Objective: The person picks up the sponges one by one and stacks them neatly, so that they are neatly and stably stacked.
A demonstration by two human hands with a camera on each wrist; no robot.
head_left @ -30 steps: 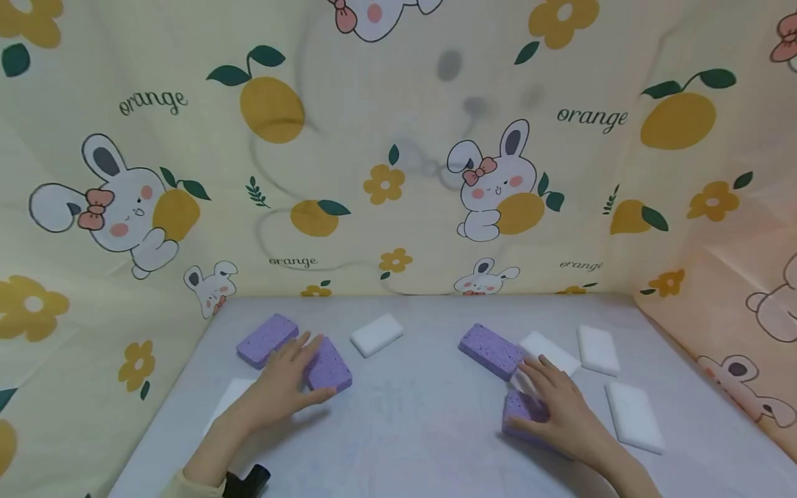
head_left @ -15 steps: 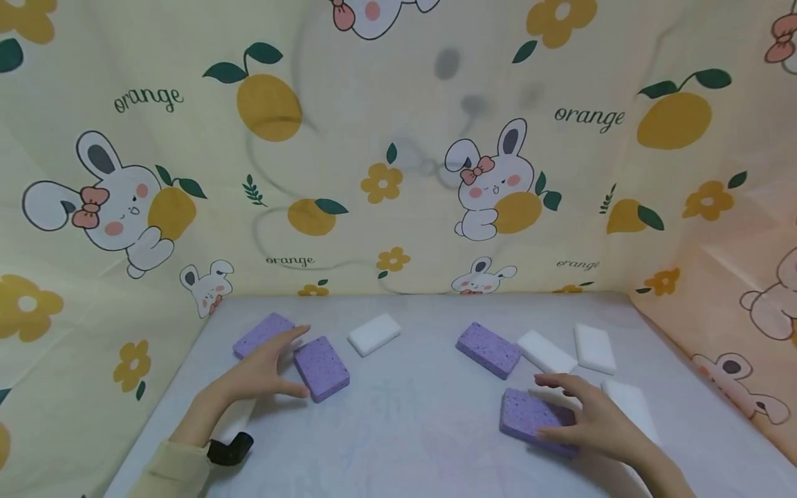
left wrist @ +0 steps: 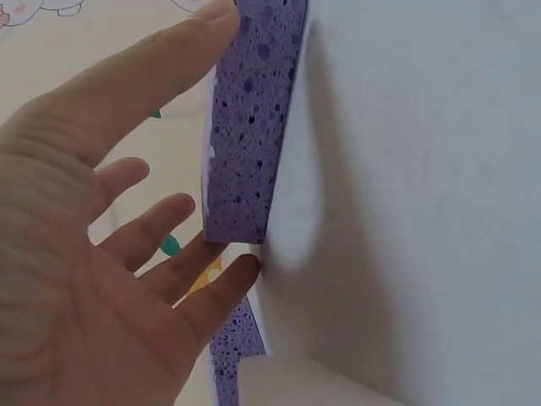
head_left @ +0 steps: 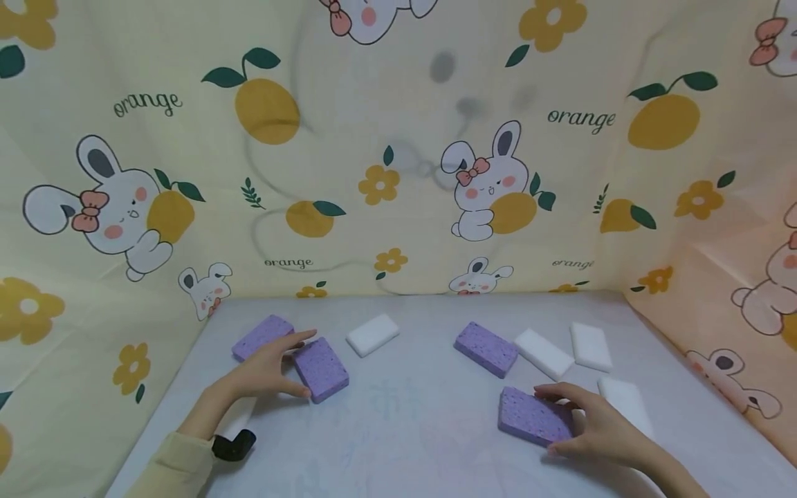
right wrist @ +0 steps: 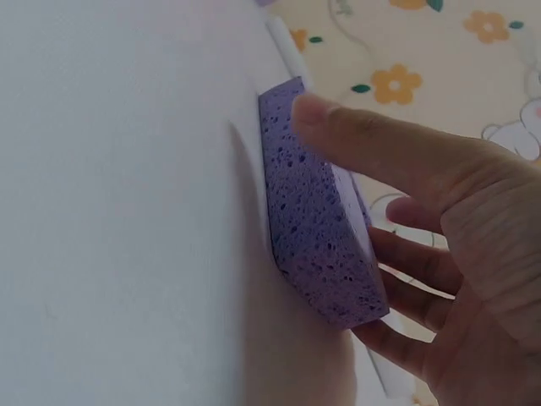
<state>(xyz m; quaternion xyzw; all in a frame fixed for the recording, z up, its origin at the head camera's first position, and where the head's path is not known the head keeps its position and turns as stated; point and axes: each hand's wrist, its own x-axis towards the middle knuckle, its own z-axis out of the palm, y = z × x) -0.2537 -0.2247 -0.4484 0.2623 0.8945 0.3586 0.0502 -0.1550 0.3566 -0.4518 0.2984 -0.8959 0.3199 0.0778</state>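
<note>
My left hand (head_left: 268,366) spreads thumb and fingers beside the left end of a purple sponge (head_left: 321,370). The thumb tip overlaps that sponge's edge (left wrist: 245,127) in the left wrist view, and whether it touches is unclear. Behind the hand lies another purple sponge (head_left: 261,337), partly hidden by it. On the right, my right hand (head_left: 598,429) holds a purple sponge (head_left: 529,417) lying on the table, thumb along the near side and fingers at the far side. In the right wrist view the thumb lies over the sponge's side face (right wrist: 313,220).
Farther back lies one more purple sponge (head_left: 486,349). White sponge-like blocks rest near it (head_left: 544,354), at the right (head_left: 591,346), behind my right hand (head_left: 625,404) and at the back left (head_left: 372,335). A patterned cloth (head_left: 373,228) hangs behind the white table (head_left: 398,443).
My left hand has drawn back from over the purple sponge to its left end. The right hand has shifted to the right and closed its thumb and fingers about the sponge's right end.
</note>
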